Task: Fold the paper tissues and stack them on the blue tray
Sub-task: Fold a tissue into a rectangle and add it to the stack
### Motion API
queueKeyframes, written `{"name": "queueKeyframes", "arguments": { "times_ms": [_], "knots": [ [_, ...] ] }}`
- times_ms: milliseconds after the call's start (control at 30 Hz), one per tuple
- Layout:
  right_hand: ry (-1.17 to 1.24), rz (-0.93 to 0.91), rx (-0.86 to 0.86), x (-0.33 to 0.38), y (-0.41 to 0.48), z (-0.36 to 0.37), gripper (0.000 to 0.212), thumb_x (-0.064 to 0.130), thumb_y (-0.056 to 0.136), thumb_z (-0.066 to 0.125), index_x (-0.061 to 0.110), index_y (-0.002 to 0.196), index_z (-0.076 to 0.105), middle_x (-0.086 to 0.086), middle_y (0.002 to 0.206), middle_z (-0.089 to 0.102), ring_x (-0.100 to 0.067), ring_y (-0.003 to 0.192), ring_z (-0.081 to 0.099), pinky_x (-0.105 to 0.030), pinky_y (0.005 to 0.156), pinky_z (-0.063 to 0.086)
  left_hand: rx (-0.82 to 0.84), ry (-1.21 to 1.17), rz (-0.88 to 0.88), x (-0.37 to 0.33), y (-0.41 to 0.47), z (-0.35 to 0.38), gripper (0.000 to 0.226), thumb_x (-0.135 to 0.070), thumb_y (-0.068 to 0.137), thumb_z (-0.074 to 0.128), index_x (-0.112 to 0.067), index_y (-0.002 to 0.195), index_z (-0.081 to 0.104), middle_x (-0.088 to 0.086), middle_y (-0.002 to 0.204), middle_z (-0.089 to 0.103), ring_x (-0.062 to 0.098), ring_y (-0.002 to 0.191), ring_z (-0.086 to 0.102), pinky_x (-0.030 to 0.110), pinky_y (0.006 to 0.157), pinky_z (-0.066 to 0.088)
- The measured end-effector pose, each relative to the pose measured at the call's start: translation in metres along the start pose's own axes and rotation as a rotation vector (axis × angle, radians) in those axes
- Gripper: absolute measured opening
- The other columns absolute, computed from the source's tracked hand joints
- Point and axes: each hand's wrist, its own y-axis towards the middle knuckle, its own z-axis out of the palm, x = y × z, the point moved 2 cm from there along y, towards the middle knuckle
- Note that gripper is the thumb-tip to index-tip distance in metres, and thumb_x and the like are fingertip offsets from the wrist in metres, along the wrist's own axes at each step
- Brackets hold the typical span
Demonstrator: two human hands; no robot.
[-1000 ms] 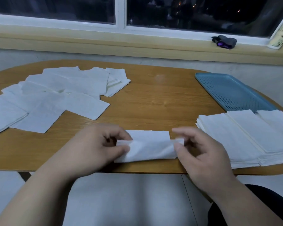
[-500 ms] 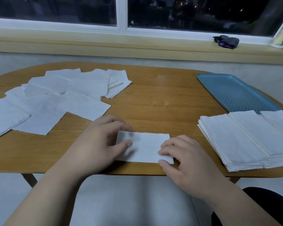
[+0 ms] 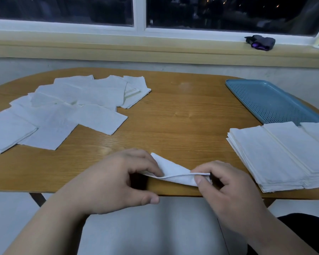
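A dark window (image 3: 63,8) with a white frame runs across the twelve o'clock side of the room. Below it lie a long pale yellow sill (image 3: 118,46) and a grey wall. A pale floor (image 3: 145,227) shows at six o'clock, under the table edge.

The oval wooden table (image 3: 182,116) fills the middle, its grain running left to right. At ten o'clock on it, unfolded tissues (image 3: 63,111) lie spread flat and overlapping. At three o'clock sit the folded tissues (image 3: 274,157), in thick neat piles side by side. The blue tray (image 3: 269,102), its floor perforated, lies at two o'clock, its near end hidden behind those piles; whether they rest on it I cannot tell.

At six o'clock, by the near table edge, the left hand (image 3: 114,179) lays its bent fingers over the left end of a half-folded tissue (image 3: 175,172), with its thumb apart below the edge. The right hand (image 3: 226,192) pinches the right end between thumb and forefinger. One corner of the tissue stands lifted off the wood.

A small dark object (image 3: 261,42) with a purple patch rests on the sill at one o'clock.
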Motion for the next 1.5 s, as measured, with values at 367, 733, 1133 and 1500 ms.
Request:
{"name": "queueKeyframes", "arguments": {
  "times_ms": [367, 733, 1133, 1500],
  "knots": [
    [0.356, 0.255, -0.096, -0.003, 0.024, -0.002, 0.017, 0.018, 0.096, 0.061, 0.032, 0.099, 0.07, 0.013, 0.053, 0.058, -0.009, 0.049, 0.05, -0.017, 0.051, 0.042, -0.402, -0.258, -0.203, -0.002, 0.012, 0.002, 0.031, -0.04, 0.083, 0.078, -0.057, 0.105, 0.064, -0.018, 0.089, 0.069, 0.014, 0.074, 0.066, 0.029, 0.071, 0.053],
    [-0.122, 0.225, -0.106, -0.018, 0.04, 0.007, 0.039, 0.032, 0.093, 0.062, 0.037, 0.131, 0.058, 0.015, 0.076, 0.051, -0.008, 0.066, 0.051, -0.03, 0.06, 0.048, -0.194, 0.091, -0.209, 0.02, 0.024, 0.01, 0.025, -0.03, 0.09, 0.07, -0.05, 0.105, 0.073, -0.024, 0.094, 0.061, -0.002, 0.1, 0.055, 0.013, 0.077, 0.039],
    [-0.389, 0.085, -0.029, -0.025, 0.035, 0.013, 0.012, 0.03, 0.086, 0.066, 0.029, 0.094, 0.075, 0.021, 0.092, 0.046, -0.003, 0.094, 0.041, -0.02, 0.076, 0.036, -0.278, 0.157, -0.178, 0.027, 0.024, 0.009, 0.01, -0.04, 0.087, 0.07, -0.042, 0.095, 0.076, -0.026, 0.105, 0.047, -0.001, 0.114, 0.05, 0.018, 0.092, 0.041],
    [-0.295, -0.022, 0.087, 0.026, 0.065, 0.022, 0.011, 0.037, 0.093, 0.057, 0.038, 0.091, 0.068, 0.028, 0.096, 0.051, 0.007, 0.109, 0.042, -0.008, 0.078, 0.034, -0.432, 0.079, -0.326, 0.028, 0.004, -0.038, 0.012, -0.046, 0.091, 0.061, -0.043, 0.095, 0.071, -0.026, 0.1, 0.053, -0.01, 0.097, 0.052, 0.01, 0.07, 0.037]
  ]
}}
